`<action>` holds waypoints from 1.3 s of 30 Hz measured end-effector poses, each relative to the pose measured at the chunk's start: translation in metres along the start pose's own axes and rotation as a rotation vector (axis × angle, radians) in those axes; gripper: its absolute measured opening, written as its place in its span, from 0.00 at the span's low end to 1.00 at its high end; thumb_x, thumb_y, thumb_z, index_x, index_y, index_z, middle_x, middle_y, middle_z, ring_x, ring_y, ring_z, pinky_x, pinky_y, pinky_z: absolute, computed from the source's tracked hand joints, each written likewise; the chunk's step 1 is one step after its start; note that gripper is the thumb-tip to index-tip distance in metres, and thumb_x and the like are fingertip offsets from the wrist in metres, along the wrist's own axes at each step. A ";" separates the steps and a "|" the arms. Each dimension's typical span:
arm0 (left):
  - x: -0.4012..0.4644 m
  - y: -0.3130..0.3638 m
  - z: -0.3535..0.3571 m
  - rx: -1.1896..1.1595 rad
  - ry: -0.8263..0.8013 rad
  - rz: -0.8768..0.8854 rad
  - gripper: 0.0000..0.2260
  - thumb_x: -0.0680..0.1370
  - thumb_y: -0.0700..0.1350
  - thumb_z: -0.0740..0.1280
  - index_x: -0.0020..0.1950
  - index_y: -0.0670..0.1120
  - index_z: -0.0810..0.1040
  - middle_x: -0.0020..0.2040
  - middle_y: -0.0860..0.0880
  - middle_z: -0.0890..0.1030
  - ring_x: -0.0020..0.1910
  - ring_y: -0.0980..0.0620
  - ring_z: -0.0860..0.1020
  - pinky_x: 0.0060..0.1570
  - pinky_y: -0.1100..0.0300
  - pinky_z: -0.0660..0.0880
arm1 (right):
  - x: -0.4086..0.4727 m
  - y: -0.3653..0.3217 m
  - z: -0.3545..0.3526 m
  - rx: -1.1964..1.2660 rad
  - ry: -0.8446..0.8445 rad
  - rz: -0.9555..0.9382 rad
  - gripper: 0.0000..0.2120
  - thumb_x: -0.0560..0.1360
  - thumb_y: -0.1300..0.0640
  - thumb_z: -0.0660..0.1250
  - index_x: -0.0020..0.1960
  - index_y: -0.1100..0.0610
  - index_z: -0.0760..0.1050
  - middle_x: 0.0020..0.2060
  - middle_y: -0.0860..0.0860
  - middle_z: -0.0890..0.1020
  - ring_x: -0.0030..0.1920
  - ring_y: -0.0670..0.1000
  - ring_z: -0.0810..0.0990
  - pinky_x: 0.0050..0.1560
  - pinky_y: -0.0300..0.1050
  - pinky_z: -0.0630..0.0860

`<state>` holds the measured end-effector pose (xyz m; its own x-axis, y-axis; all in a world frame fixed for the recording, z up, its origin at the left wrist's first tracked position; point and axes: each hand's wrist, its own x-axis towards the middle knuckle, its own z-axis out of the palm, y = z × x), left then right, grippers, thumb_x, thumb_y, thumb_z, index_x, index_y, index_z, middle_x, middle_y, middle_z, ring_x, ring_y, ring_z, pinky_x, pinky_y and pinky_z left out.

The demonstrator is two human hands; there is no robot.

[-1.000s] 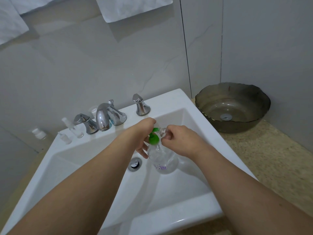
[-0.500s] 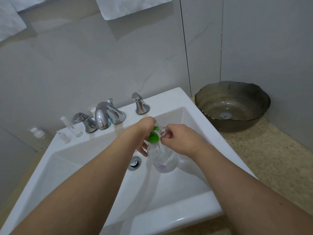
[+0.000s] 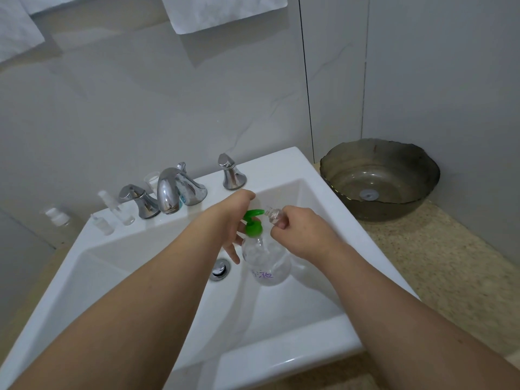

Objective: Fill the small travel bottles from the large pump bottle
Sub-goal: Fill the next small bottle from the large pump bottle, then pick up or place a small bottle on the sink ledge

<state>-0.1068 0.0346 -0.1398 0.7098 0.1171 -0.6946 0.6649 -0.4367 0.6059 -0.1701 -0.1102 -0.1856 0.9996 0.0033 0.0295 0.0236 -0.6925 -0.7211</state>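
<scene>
A large clear pump bottle [image 3: 267, 263] with a green pump head [image 3: 253, 220] and purple writing stands in the white sink [image 3: 157, 249]. My left hand [image 3: 230, 220] is curled round the pump head and neck from the left, with some fingers hanging down beside the bottle. My right hand [image 3: 301, 235] pinches a small clear travel bottle [image 3: 274, 215], its mouth held against the tip of the green nozzle. More small clear bottles [image 3: 102, 223] stand on the sink's back ledge at the left, and one with a white cap [image 3: 57, 216] stands beyond it.
A chrome faucet [image 3: 168, 190] with two handles sits on the back ledge. A dark glass basin [image 3: 380, 181] stands on the speckled counter [image 3: 436, 263] to the right. The drain plug [image 3: 220, 269] is just left of the pump bottle. Towels hang on the wall above.
The green pump head has risen from under my left hand and shows more. The travel bottle stays at the nozzle. The view has shifted slightly.
</scene>
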 end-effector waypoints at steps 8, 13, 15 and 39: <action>-0.011 -0.014 -0.003 -0.090 0.020 0.062 0.26 0.81 0.62 0.52 0.54 0.41 0.76 0.59 0.42 0.76 0.71 0.36 0.67 0.69 0.28 0.55 | -0.019 -0.010 -0.004 0.195 0.163 0.145 0.07 0.72 0.51 0.64 0.41 0.55 0.72 0.38 0.49 0.79 0.40 0.54 0.79 0.42 0.47 0.76; -0.023 -0.039 -0.011 -0.069 0.017 0.091 0.26 0.81 0.63 0.51 0.57 0.44 0.76 0.66 0.43 0.74 0.70 0.38 0.68 0.69 0.36 0.58 | -0.033 -0.032 -0.010 0.281 0.226 0.135 0.06 0.73 0.52 0.64 0.44 0.55 0.75 0.40 0.49 0.80 0.41 0.52 0.79 0.44 0.47 0.76; -0.031 -0.049 -0.019 -0.068 0.009 0.100 0.26 0.82 0.62 0.51 0.61 0.44 0.76 0.66 0.43 0.74 0.69 0.38 0.69 0.69 0.38 0.61 | -0.040 -0.042 -0.009 0.310 0.219 0.118 0.06 0.73 0.53 0.65 0.45 0.56 0.75 0.41 0.48 0.79 0.40 0.50 0.78 0.42 0.46 0.75; -0.050 -0.174 -0.222 -0.031 0.288 0.219 0.16 0.82 0.54 0.57 0.62 0.46 0.75 0.57 0.47 0.79 0.50 0.46 0.79 0.53 0.49 0.73 | -0.047 -0.177 0.157 0.587 -0.098 -0.076 0.13 0.80 0.46 0.62 0.58 0.53 0.69 0.45 0.42 0.75 0.45 0.41 0.74 0.41 0.35 0.67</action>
<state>-0.2064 0.3029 -0.1240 0.8696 0.2726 -0.4117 0.4935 -0.4525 0.7428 -0.2180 0.1253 -0.1685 0.9911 0.1226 0.0523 0.0733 -0.1732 -0.9821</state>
